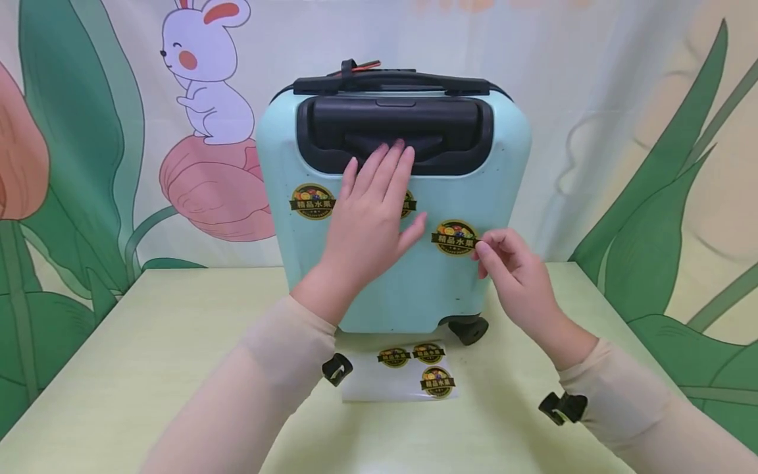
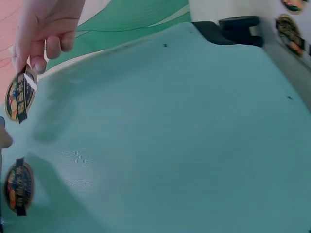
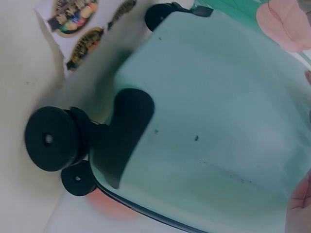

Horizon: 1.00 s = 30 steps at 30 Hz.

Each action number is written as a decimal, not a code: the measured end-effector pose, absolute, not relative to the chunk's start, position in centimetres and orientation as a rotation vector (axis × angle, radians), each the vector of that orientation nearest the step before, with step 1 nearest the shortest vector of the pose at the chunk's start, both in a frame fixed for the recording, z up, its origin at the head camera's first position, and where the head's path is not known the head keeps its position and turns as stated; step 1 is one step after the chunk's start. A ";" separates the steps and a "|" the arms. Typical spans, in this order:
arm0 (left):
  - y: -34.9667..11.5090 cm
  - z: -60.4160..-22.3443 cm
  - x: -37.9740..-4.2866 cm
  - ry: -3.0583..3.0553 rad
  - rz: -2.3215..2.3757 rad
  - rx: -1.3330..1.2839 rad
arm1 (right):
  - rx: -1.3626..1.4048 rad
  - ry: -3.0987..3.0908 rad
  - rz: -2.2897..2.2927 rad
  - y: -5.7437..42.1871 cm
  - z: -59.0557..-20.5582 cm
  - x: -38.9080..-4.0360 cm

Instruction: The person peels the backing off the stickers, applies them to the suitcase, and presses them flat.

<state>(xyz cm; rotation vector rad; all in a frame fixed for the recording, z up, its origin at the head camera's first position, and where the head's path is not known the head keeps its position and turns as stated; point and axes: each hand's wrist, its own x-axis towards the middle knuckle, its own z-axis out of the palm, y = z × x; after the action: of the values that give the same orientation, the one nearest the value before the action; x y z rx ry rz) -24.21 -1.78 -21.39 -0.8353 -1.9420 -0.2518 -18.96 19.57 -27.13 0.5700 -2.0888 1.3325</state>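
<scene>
A mint-green suitcase (image 1: 414,296) stands upright on the table, its black handle recess (image 1: 395,131) facing me. My left hand (image 1: 370,227) lies against its front with fingers extended, the tips at the recess's lower edge. Between thumb and fingertips, my right hand (image 1: 521,276) pinches the right end of an oval black-and-gold fruit sticker (image 1: 454,238) at the suitcase's right side. Whether that sticker touches the shell, I cannot tell. Another sticker (image 1: 312,201) is on the shell left of my left hand. A further one (image 1: 408,205) is partly hidden behind that hand.
A white sticker sheet (image 1: 379,388) with 3 stickers lies on the table (image 1: 195,355) before the suitcase. Black wheels (image 3: 52,138) jut from the suitcase's bottom. Behind it hangs a printed backdrop (image 1: 207,171) with a rabbit and plants.
</scene>
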 end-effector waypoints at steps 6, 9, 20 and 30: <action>-1.0 -20.5 -23.9 -2.001 -0.191 -0.771 | 0.579 -2.023 1.413 19.4 -25.7 -19.9; -0.7 -20.4 -23.8 -2.034 -0.180 -0.768 | 0.559 -2.002 1.420 19.6 -25.3 -20.2; -0.2 -21.1 -24.3 -2.044 -0.184 -0.746 | 0.479 -2.020 1.421 20.1 -25.5 -21.2; 0.1 -21.1 -24.6 -2.003 -0.221 -0.717 | 0.445 -2.042 1.385 19.9 -25.1 -21.3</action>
<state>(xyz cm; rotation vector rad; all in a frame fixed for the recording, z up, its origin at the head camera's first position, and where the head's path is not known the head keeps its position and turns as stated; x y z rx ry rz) -24.59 0.09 -21.12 -0.7169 -2.0034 -0.2209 -21.31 19.88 -25.09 0.4447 -2.0417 1.3847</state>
